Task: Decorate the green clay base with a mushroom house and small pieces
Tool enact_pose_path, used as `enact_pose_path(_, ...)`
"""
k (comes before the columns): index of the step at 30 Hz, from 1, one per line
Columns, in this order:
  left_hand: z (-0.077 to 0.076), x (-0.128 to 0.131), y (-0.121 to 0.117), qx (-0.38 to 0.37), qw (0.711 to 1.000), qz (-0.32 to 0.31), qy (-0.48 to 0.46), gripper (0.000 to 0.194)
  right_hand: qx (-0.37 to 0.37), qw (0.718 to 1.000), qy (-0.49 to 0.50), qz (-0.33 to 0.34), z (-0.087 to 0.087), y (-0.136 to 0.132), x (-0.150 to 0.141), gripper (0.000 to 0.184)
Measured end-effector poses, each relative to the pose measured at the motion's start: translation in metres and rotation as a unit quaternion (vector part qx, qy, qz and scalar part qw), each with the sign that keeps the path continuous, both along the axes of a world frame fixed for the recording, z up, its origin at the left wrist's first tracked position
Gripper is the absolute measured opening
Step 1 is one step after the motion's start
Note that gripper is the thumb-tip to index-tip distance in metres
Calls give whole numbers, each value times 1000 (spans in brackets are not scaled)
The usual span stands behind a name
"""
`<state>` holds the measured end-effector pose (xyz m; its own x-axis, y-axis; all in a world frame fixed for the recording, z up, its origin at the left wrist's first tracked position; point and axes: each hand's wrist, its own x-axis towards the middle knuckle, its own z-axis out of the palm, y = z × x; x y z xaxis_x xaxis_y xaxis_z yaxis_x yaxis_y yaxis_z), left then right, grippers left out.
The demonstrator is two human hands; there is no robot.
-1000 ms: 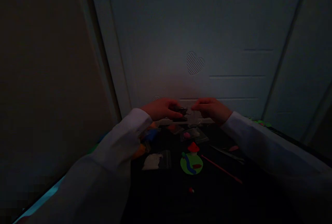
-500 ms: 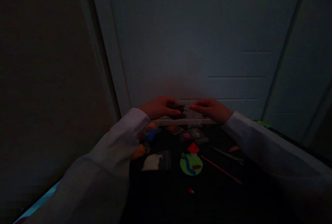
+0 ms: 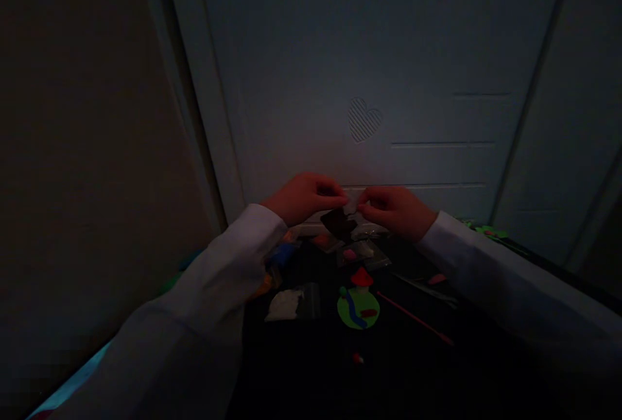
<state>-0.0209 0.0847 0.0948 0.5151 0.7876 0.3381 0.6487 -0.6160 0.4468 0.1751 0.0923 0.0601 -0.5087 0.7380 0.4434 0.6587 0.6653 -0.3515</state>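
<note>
In the dim head view, my left hand (image 3: 308,199) pinches the top of a small bag of brown clay (image 3: 339,222), which hangs below its fingertips over the back of the black table. My right hand (image 3: 394,209) is beside it on the right, thumb and fingertips pressed together near the bag's edge. Whatever those fingers hold is too small and dark to make out. Below both hands lies a light-green clay disc (image 3: 344,317) bearing a blue strip, a brown piece, a small green ball and a red-capped mushroom (image 3: 362,277).
A bag of white clay (image 3: 284,305) lies left of the disc, with blue (image 3: 283,253) and orange clay bags (image 3: 262,285) behind. Bags with pink clay (image 3: 350,255) sit farther back. A red stick tool (image 3: 415,317) lies at right. A tiny red-and-white piece (image 3: 358,358) is in front.
The brown clay bag has dropped from inside my left hand to hang beneath its fingertips. My right hand stays close by, its fingers more curled into a pinch.
</note>
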Motion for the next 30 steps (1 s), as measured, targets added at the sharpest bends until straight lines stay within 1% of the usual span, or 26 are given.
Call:
enact_pose_path(3, 0, 5, -5, 20, 1000, 0, -8, 22, 16, 1000, 3, -5, 0, -1, 0, 31)
enact_pose_path(6, 0, 11, -10, 47, 998, 0, -36, 21, 28, 1000, 8, -7, 2, 0, 1, 32)
enact_pose_path(13, 4, 13, -17, 130, 984, 36, -118, 22, 51, 999, -2, 5, 16, 0, 14, 32)
enact_pose_path(16, 3, 13, -17, 146, 980, 48, -130, 23, 55, 998, -4, -5, 20, -3, 17, 31)
enact_pose_path(19, 1, 13, -15, 148, 978, 57, -134, 25, 43, 999, 6, -15, 21, -4, 18, 30)
enact_pose_path(22, 5, 2, -12, 152, 976, 80, -134, 29, 5, 999, 43, -24, 19, 4, 22, 31)
enact_pose_path(24, 10, -13, -8, 157, 973, 108, -133, 31, -39, 996, 79, -26, 17, 16, 27, 32)
enact_pose_path(25, 13, -22, -5, 149, 974, 117, -121, 31, -67, 993, 98, -24, 15, 23, 31, 32)
enact_pose_path(27, 14, -37, 2, 103, 985, 118, -66, 30, -130, 982, 137, -13, 13, 36, 38, 32)
enact_pose_path(28, 12, -42, 7, 71, 991, 112, -30, 29, -163, 974, 155, -6, 11, 42, 42, 33)
enact_pose_path(30, -1, -45, 19, 1, 994, 100, 44, 29, -220, 958, 185, 12, 9, 50, 49, 33)
